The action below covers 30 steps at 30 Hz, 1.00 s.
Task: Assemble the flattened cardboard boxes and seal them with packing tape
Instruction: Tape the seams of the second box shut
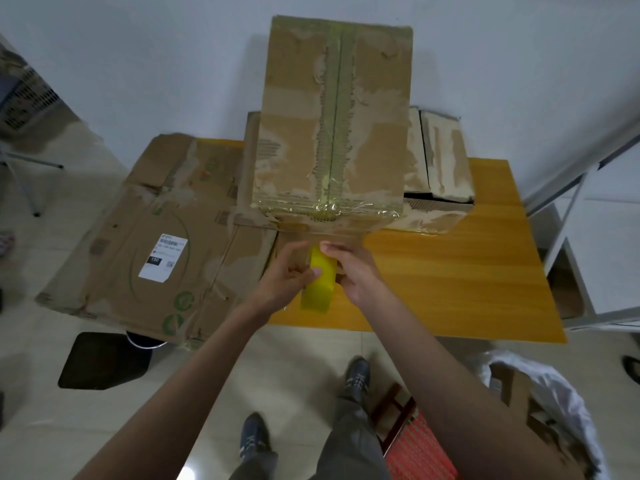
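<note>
Both forearms fill the bottom of my view, converging on the yellow tape roll [319, 282] near the front edge of the orange worktop [467, 271]. Going from the left: a flattened box [138, 237] hangs over the worktop's left end, carrying a white shipping label [162, 257] with a barcode and a black patch reading "150"; the finer print is too small to read, and green printed marks sit near its front corner. My left hand [289, 277] curls against the roll's left face, thumb pressed on its rim. The roll stands on edge, its flat faces to the left and right, and a clear strip seems to run from it up to the assembled box [332, 126]. That box stands directly beyond the grip, its taped centre seam running away from me in line with the roll. My right hand [349, 271] grips the roll from the right, fingers wrapped over its top. Both hands are equally near; I judge the next pull follows the seam line. Further right, another torn box [443, 161] lies behind.
</note>
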Each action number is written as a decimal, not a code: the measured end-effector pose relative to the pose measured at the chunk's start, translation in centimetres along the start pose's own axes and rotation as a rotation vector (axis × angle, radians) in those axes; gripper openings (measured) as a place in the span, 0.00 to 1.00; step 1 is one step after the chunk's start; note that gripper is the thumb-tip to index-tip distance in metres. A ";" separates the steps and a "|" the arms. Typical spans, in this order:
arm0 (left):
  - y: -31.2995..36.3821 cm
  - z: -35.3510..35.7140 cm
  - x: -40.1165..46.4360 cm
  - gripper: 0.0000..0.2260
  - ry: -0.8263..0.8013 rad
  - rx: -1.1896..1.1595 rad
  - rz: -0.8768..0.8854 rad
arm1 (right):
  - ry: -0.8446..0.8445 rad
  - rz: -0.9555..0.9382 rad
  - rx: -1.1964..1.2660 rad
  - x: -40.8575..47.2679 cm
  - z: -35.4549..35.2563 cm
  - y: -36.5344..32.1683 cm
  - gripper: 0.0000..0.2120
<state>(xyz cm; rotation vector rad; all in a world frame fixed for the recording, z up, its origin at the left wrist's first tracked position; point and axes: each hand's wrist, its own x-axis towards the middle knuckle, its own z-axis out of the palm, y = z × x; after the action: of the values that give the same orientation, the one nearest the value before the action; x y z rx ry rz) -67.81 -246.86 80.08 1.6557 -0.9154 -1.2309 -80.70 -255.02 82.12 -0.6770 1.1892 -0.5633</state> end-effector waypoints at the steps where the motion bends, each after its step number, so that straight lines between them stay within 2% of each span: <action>1: 0.1 0.2 -0.1 0.14 0.000 0.000 0.017 | 0.006 -0.015 -0.008 -0.3 -0.2 0.3 0.10; 4: 0.9 0.8 -0.2 0.05 0.038 0.052 0.052 | 0.028 -0.057 -0.081 -1.1 -0.7 1.3 0.05; 7: 1.7 1.2 0.2 0.06 0.129 0.288 0.088 | 0.048 -0.088 -0.123 -1.9 -1.4 1.8 0.03; 13: 2.9 2.4 0.5 0.02 0.101 0.382 0.187 | 0.047 -0.265 -0.138 -3.3 -3.6 2.4 0.07; 14: 3.0 2.9 0.6 0.02 0.106 0.394 0.200 | 0.050 -0.282 -0.117 -3.6 -3.9 2.3 0.10; 17: 2.6 4.5 0.7 0.06 0.135 0.397 0.211 | 0.098 -0.187 -0.041 -3.9 -5.8 2.4 0.40; 19: 2.2 5.2 0.8 0.05 0.148 0.374 0.187 | 0.042 -0.160 -0.105 -4.3 -7.0 2.7 0.46; 21: 1.8 5.9 0.9 0.02 0.154 0.365 0.159 | -0.027 -0.157 -0.207 -4.5 -7.5 3.4 0.45; 23: 1.9 6.6 1.1 0.01 0.160 0.369 0.148 | -0.012 -0.188 -0.238 -4.5 -7.7 4.2 0.42; 26: 2.3 7.4 1.6 0.03 0.149 0.380 0.196 | 0.056 -0.273 -0.165 -4.5 -8.0 5.2 0.33; 30: 2.8 7.9 1.5 0.04 0.112 0.398 0.323 | 0.148 -0.387 -0.226 -4.6 -8.2 6.0 0.20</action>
<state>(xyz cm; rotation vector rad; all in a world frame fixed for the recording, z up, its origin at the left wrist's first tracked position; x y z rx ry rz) -75.29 -250.88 80.97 1.7689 -1.3603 -0.7618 -89.62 -249.18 78.84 -1.0860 1.2791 -0.8204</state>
